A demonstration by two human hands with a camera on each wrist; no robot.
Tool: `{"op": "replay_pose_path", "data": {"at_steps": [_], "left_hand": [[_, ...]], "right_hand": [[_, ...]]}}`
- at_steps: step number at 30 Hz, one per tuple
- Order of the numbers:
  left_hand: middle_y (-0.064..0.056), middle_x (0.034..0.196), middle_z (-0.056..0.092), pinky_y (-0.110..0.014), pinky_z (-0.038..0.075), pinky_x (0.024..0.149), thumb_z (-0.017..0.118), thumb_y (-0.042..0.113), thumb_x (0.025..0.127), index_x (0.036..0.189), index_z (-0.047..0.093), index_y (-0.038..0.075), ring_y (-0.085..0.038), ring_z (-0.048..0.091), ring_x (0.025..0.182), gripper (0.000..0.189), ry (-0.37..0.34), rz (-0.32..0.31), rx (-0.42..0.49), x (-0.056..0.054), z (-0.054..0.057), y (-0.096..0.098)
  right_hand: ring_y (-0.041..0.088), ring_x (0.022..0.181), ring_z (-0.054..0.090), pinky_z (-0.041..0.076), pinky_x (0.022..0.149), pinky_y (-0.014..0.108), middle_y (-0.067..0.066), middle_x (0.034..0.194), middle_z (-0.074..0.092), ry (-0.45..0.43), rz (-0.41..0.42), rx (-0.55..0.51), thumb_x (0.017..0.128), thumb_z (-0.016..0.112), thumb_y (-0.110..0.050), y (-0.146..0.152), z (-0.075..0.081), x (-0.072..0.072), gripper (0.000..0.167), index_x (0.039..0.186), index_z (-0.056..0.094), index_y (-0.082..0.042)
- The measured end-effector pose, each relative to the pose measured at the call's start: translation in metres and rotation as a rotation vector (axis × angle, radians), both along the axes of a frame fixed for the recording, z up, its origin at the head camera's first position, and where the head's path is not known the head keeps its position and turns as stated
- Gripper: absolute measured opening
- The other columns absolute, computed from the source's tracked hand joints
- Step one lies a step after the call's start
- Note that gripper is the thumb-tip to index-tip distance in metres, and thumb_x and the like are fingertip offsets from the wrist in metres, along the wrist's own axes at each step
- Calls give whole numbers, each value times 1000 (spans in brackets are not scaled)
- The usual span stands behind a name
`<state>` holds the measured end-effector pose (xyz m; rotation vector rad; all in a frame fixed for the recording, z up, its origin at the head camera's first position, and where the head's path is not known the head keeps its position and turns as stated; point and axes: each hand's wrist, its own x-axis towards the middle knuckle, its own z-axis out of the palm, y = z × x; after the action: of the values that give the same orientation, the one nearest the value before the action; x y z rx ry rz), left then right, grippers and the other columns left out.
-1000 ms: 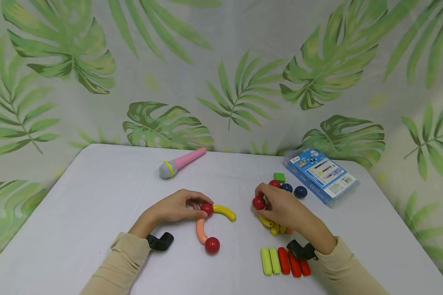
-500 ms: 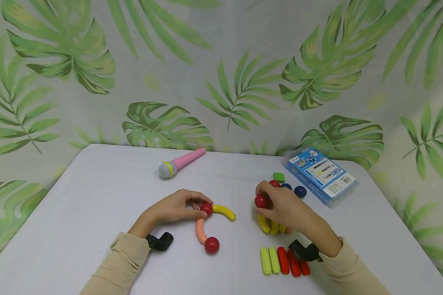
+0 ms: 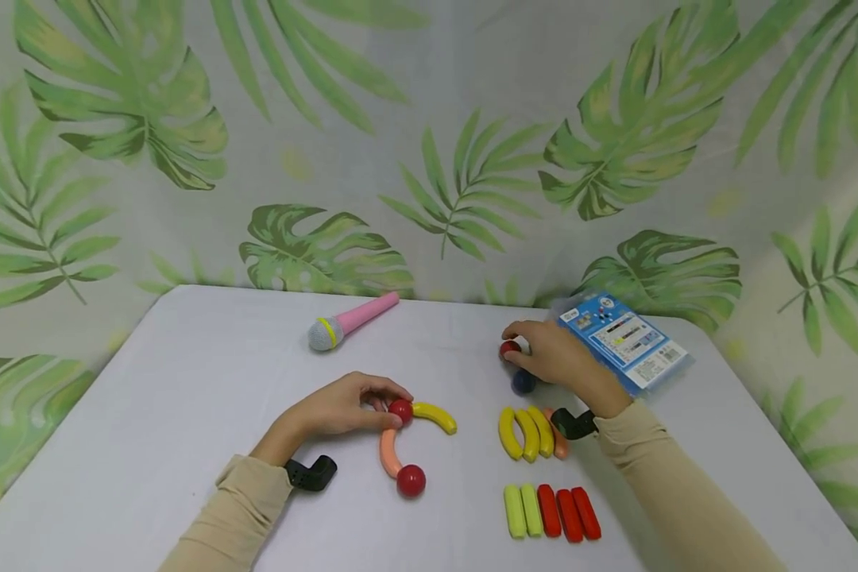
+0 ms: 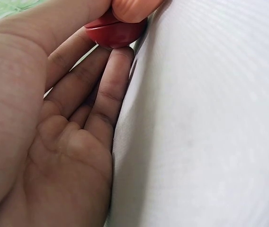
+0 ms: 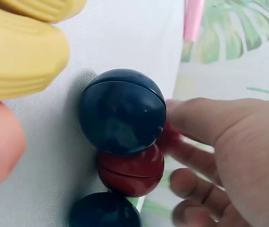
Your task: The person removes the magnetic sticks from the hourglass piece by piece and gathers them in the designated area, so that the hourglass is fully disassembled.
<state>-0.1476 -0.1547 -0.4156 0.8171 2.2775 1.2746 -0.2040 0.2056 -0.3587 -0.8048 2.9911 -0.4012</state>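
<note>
My left hand (image 3: 350, 405) pinches a red ball (image 3: 400, 411) between thumb and fingertips. A curved yellow stick (image 3: 434, 416) and a curved orange stick (image 3: 388, 451) adjoin that ball. At the orange stick's near end sits another red ball (image 3: 411, 481). Farther right, my right hand (image 3: 554, 357) has its thumb and fingers round a red ball (image 3: 509, 349), blurred in the right wrist view. Just below that hand lies a dark blue ball (image 3: 523, 382). The right wrist view shows one more red ball (image 5: 132, 171) and a second blue ball (image 5: 105, 211) beside it.
Several curved yellow sticks (image 3: 527, 433) and an orange one (image 3: 558, 437) lie in a row. Nearer are two light green sticks (image 3: 522, 511) and several red sticks (image 3: 568, 514). A pink toy microphone (image 3: 353, 320) and a blue package (image 3: 625, 338) lie toward the back.
My right hand has moved away from me, off the curved sticks, which now show fully. A blue ball now shows in front of it. The left hand stays in place.
</note>
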Motion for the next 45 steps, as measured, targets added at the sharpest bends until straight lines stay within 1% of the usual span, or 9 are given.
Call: {"op": "replay_pose_path", "data": {"at_steps": [5, 10, 12, 16, 20, 26, 30, 36, 45], "left_hand": [[9, 111, 71, -26, 50, 88, 76, 32, 95, 127, 72, 26, -14, 65, 95, 33, -4, 8, 0, 0, -2, 0], [10, 113, 71, -26, 50, 88, 77, 32, 95, 127, 72, 25, -14, 65, 95, 34, 5, 8, -8, -1, 3, -1], [10, 113, 71, -26, 50, 88, 77, 31, 95, 127, 72, 25, -14, 64, 95, 34, 9, 9, -11, -1, 3, -1], [10, 114, 71, -26, 50, 89, 77, 31, 94, 127, 72, 24, -14, 64, 95, 34, 20, 13, -18, -1, 4, -2], [10, 114, 71, -26, 50, 89, 77, 31, 94, 128, 72, 24, -13, 65, 94, 34, 30, 15, -21, 0, 4, -2], [10, 114, 71, -25, 50, 88, 77, 31, 95, 128, 72, 23, -12, 65, 93, 35, 31, 7, -18, 0, 2, -2], [10, 115, 71, -26, 51, 89, 76, 31, 95, 129, 72, 24, -12, 65, 95, 35, 36, 0, -18, 0, 2, -2], [10, 115, 71, -26, 49, 90, 77, 30, 94, 128, 72, 26, -13, 65, 96, 34, 17, 1, -19, 0, 2, -2], [8, 116, 72, -24, 50, 89, 77, 28, 95, 127, 73, 24, -12, 66, 96, 33, 5, 7, 10, 1, -3, 1]], "right_hand": [[29, 96, 66, 56, 86, 49, 18, 130, 66, 30, -14, -24, 97, 74, -19, 1, 1, 7, 39, 132, 66, -4], [24, 88, 64, 58, 78, 41, 16, 130, 66, 95, 49, -72, 97, 73, -15, -4, 11, 31, 32, 127, 68, -7], [25, 93, 66, 59, 79, 40, 14, 132, 65, 66, 87, -70, 97, 72, -14, -12, 14, 46, 30, 127, 68, -9], [26, 116, 66, 58, 94, 44, 6, 138, 63, -51, 156, -40, 97, 73, -21, -36, 15, 75, 33, 130, 68, -16], [21, 128, 61, 54, 103, 43, 0, 137, 64, -127, 243, 17, 98, 72, -28, -58, 10, 90, 38, 135, 66, -21], [20, 121, 62, 55, 100, 38, 1, 130, 67, -124, 342, 113, 98, 72, -29, -72, 2, 96, 32, 130, 71, -23], [18, 116, 63, 55, 98, 36, -1, 124, 69, -122, 332, 120, 96, 75, -27, -74, 2, 97, 30, 127, 73, -24], [18, 118, 62, 56, 96, 34, 0, 129, 69, -124, 337, 149, 98, 74, -28, -84, 1, 94, 31, 129, 72, -24], [14, 102, 60, 55, 90, 28, -4, 107, 70, -125, 340, 153, 93, 79, -23, -82, 0, 95, 8, 100, 77, -22]]}}
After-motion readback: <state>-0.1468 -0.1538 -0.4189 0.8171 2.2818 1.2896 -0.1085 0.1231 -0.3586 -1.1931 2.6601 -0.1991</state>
